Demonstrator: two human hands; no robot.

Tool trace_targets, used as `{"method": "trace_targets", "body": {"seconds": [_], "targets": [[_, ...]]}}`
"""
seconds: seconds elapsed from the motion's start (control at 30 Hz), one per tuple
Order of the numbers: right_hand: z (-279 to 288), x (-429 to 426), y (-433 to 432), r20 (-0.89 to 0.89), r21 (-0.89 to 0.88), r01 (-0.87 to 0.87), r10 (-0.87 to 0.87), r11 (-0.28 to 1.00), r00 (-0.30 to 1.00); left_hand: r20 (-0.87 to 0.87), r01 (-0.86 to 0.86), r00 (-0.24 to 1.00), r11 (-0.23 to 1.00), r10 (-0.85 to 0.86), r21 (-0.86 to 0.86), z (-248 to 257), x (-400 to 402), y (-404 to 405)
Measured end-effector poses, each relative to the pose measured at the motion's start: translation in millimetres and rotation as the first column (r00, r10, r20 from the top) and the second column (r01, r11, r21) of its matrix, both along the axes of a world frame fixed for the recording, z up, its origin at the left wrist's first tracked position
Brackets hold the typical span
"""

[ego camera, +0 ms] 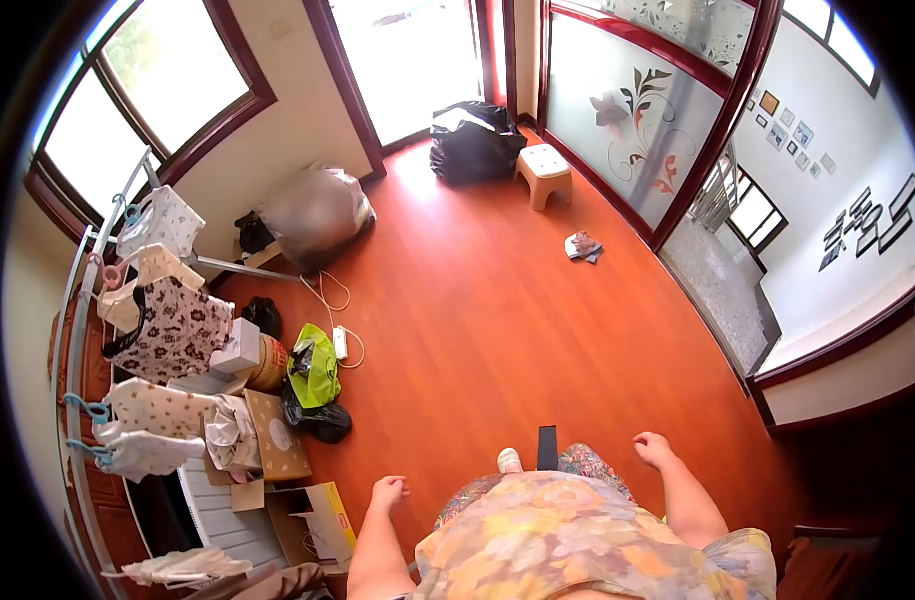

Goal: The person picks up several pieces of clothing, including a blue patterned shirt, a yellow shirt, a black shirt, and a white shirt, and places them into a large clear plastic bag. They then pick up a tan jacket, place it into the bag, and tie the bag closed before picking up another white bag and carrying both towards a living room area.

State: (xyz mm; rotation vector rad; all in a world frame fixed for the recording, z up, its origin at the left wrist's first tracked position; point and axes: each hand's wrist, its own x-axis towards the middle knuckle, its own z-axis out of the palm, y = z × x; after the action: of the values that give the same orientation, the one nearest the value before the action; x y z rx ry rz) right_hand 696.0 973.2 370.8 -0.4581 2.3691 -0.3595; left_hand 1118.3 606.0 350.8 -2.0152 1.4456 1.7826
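Observation:
My left hand [390,491] hangs over the floor at the lower middle, its fingers loosely curled with nothing visible in them. On the other side of my body, my right hand [654,448] is held out, fingers bent, also without any visible object. Between the hands, a dark flat strip [547,448] shows in front of my patterned trousers, beside one light shoe [509,460]. The reddish wooden floor [457,337] stretches ahead. Nearest to my left hand is an opened cardboard box with a yellow flap [338,517]. A small crumpled cloth [583,246] lies farther off on the floor.
A metal clothes rack [78,315] with small garments stands at left, near a green bag [314,367], black bags and a power strip [340,343] with its cord. Ahead are a large stuffed bag [318,217], a black bag [476,150] and a plastic stool [545,171]. Glass sliding panels border the right.

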Motion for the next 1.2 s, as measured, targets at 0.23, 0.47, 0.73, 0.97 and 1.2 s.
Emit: {"method": "trace_targets", "body": {"seconds": [0.23,0.47,0.73,0.97,1.2], "targets": [[-48.3,-34.7,28.2,0.423,0.386,0.383,-0.53,0.839,0.735,-0.197,0.16,0.958,0.96,-0.207,-0.23,25.4,-176.1,-143.1],[-37.9,-188.3,-123.3,0.347,0.226,0.377,-0.435,0.898,0.831,-0.083,0.247,0.963,0.963,-0.256,-0.105,-3.1,-266.6,-213.2],[20.2,-408.7,-386.3,-0.004,-0.059,-0.082,0.082,0.995,0.997,-0.068,-0.031,0.997,0.998,0.027,-0.055,18.7,-361.6,-279.1],[28.5,-509.2,-584.4,-0.139,-0.318,-0.333,0.303,0.888,0.943,0.165,-0.037,0.985,0.999,0.041,-0.026,8.1,-425.8,-350.5],[-13.8,-591.8,-631.8,0.145,0.099,-0.416,0.4,0.904,0.905,0.071,-0.317,0.946,0.949,0.316,0.003,-5.0,-529.0,-518.0]]}}
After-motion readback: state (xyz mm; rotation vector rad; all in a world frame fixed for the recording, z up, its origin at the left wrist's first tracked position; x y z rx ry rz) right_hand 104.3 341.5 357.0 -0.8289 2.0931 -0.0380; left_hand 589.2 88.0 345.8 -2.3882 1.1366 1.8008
